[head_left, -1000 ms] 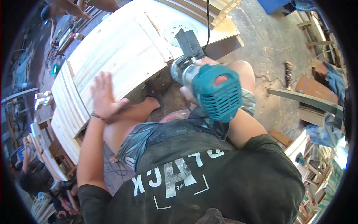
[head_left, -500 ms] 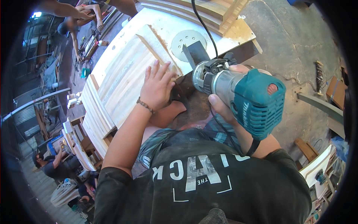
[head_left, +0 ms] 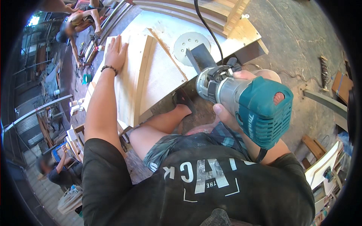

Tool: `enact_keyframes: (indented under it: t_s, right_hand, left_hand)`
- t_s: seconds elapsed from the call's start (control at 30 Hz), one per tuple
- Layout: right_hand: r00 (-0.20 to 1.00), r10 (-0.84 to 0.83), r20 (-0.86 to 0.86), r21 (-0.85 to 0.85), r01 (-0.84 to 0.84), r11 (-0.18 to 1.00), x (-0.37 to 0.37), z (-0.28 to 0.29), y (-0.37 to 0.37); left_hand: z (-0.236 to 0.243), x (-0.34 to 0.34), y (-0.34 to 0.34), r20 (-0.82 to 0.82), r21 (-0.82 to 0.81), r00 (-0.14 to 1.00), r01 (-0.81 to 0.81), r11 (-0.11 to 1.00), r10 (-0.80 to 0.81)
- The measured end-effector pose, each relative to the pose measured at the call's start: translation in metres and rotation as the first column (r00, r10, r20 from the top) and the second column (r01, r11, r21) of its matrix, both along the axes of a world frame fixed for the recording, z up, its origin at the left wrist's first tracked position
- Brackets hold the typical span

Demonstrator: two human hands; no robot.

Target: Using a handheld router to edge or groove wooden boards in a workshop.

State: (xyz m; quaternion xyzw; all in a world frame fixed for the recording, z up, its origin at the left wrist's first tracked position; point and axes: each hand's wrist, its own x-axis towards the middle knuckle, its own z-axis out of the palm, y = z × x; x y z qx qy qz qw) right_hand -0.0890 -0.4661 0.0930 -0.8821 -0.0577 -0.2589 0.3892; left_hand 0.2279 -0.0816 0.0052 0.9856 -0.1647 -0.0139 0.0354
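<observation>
A pale laminated wood panel point(head_left: 130, 71) with a thick front edge stands tilted on the white worktable. My left hand point(head_left: 116, 54) lies on its far left part, fingers stretched out and flat. A teal and silver handheld router point(head_left: 260, 113) is held up over the table's near right side, with my right hand point(head_left: 225, 115) wrapped round its metal body. The router's base points left, toward a dark flat plate point(head_left: 201, 58). Its black cord runs up across the table. Most of my right palm is hidden behind the router.
A round perforated sanding disc point(head_left: 190, 43) lies on the white tabletop point(head_left: 162, 71). Stacked wooden frames point(head_left: 211, 17) sit at the far edge. Other people point(head_left: 81, 22) work at the far left and lower left. A cardboard box point(head_left: 341, 86) stands on the floor at right.
My left hand has moved from the panel's right edge to its far left part. The panel has shifted left and tipped, showing its edge and more tabletop. The router stays nearly where it was.
</observation>
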Motion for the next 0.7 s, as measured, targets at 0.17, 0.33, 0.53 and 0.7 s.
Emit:
enact_keyframes:
  t_s: [0.17, 0.33, 0.53, 0.7]
  right_hand:
    - [0.997, 0.050, -0.058, 0.084, -0.045, 0.995, 0.009, -0.005, 0.012]
    - [0.998, 0.064, -0.002, 0.227, -0.062, 0.972, 0.019, 0.002, 0.019]
    - [0.953, 0.285, -0.105, 0.004, -0.286, 0.958, 0.021, 0.019, 0.018]
    - [0.954, 0.220, -0.204, 0.059, -0.212, 0.975, 0.008, 0.006, 0.025]
  left_hand:
    - [-0.002, 0.037, 0.022, 0.029, 0.084, 0.996, 0.077, 0.993, -0.080]
    - [-0.003, 0.063, 0.030, -0.021, 0.054, 1.000, -0.015, 0.998, 0.016]
    - [-0.006, 0.001, 0.072, 0.055, -0.051, 0.963, -0.261, 0.964, 0.264]
    - [0.000, -0.121, 0.129, 0.060, -0.042, 0.875, -0.479, 0.877, 0.481]
